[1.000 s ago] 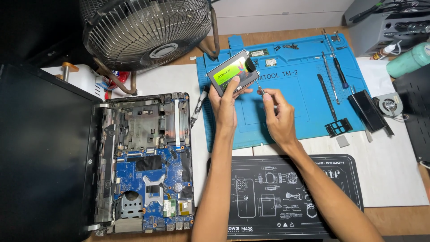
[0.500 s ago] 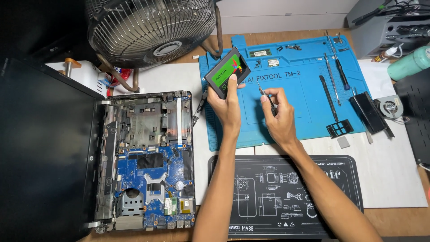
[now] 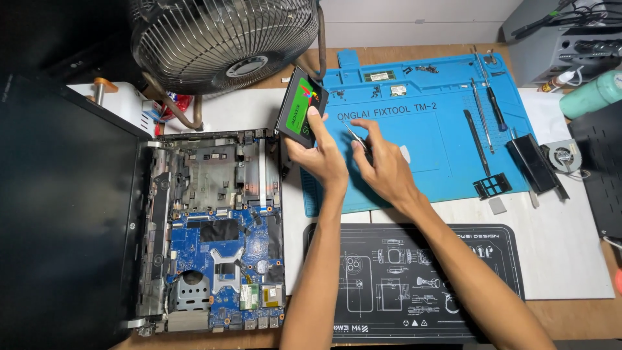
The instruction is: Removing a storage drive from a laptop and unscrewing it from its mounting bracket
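Both bare forearms reach up from bottom edge, nearly parallel. Left hand [image 3: 317,152] raised, thumb up, fingers curled in a grip, wrist straight. Right hand [image 3: 382,162] just beside it, fingers pinched together, wrist bent slightly left

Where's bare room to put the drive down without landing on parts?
Free: the blue mat's centre, between right hand and the black tools; also the black mat. Left hand holds the drive. Crowded: the mat's top and right edges, and the opened laptop.
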